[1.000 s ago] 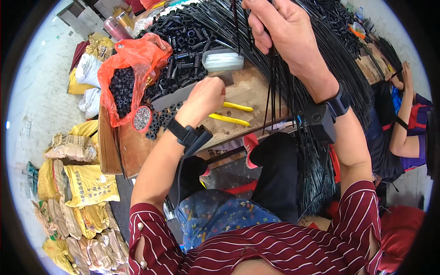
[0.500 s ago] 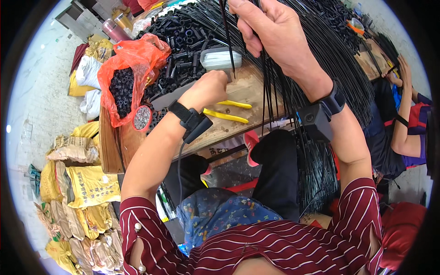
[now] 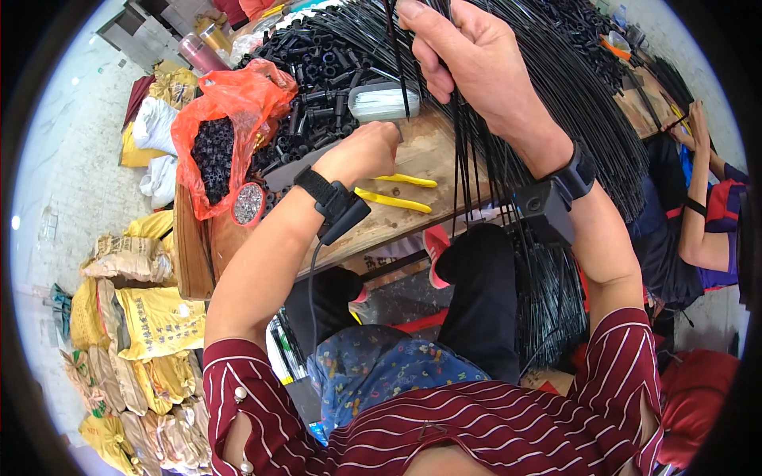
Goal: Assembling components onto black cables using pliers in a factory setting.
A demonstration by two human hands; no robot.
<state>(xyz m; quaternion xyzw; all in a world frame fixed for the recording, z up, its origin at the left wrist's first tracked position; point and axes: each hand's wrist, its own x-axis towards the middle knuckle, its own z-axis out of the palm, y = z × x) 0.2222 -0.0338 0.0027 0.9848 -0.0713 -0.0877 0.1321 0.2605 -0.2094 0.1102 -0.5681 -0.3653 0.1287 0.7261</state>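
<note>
Several thin black rods [image 3: 467, 159] hang from the right hand [image 3: 472, 59], raised over the far part of the work table [image 3: 432, 163], their lower ends reaching down past its near edge. The right hand's fingers are bent in around them, thumb toward the left. One separate rod [image 3: 402, 75] slants down from the thumb side, its lower end just beside the left hand [image 3: 367, 151]. That hand is low over the wood with its back turned up and its fingers curled in; whether they pinch anything cannot be told, as the fingertips are hidden.

Near the left wrist, two yellow handles [image 3: 397, 201] of a hand tool lie on the table. Beyond the left hand stands a clear tray [image 3: 383, 105] of thin whitish strips, and a flat grey bar [image 3: 298, 168] runs under the hand's left side. A heap of short black tubes [image 3: 329, 67] spreads behind these, and a large sheaf of long black rods [image 3: 587, 127] fans out to the right, behind the right forearm.

Toward the table's left end, an orange-red plastic bag [image 3: 258, 87] holds small black pieces [image 3: 213, 159], beside a round red-rimmed container [image 3: 248, 205] of silvery bits. Yellow and brown sacks [image 3: 163, 321] line the floor at left; at the right edge, another person's arm [image 3: 695, 198] is bent upward.
</note>
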